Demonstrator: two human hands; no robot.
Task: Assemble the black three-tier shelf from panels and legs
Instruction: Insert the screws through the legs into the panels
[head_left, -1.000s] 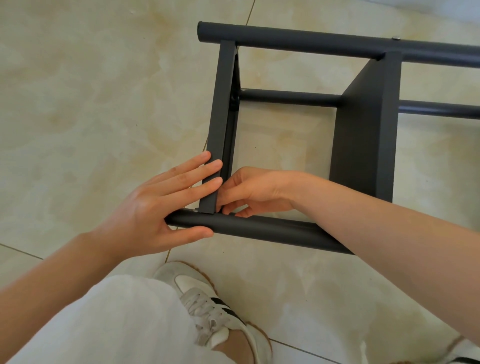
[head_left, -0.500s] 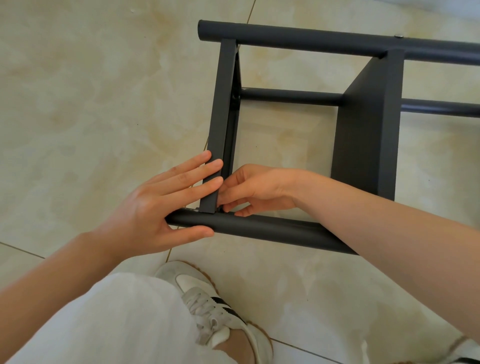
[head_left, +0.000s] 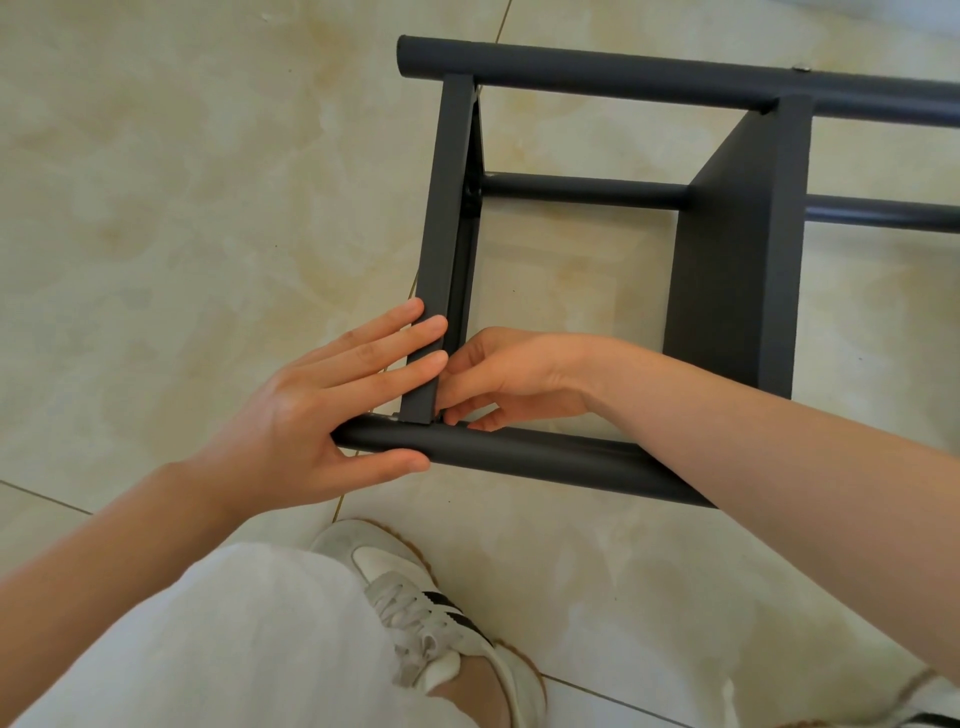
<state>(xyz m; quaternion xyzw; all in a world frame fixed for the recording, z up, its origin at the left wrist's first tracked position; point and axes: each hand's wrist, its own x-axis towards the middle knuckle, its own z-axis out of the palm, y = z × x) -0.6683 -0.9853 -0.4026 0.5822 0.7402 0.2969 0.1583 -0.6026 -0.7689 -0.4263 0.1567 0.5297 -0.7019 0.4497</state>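
The black shelf lies on its side on the floor. Its end panel (head_left: 448, 208) runs between the far leg tube (head_left: 623, 78) and the near leg tube (head_left: 545, 458). My left hand (head_left: 311, 415) presses straight fingers against the end panel's outer edge, and its thumb lies along the near tube's end. My right hand (head_left: 514, 374) reaches inside the frame. Its curled fingertips pinch at the joint where the end panel meets the near tube, and what they pinch is hidden. A second panel (head_left: 737, 249) stands further right.
A lower rear tube (head_left: 582, 189) runs behind both panels. A screw head (head_left: 802, 67) shows on the far tube. The floor is beige tile (head_left: 182, 182). My white trouser leg (head_left: 234, 649) and white sneaker (head_left: 415, 597) sit just below the near tube.
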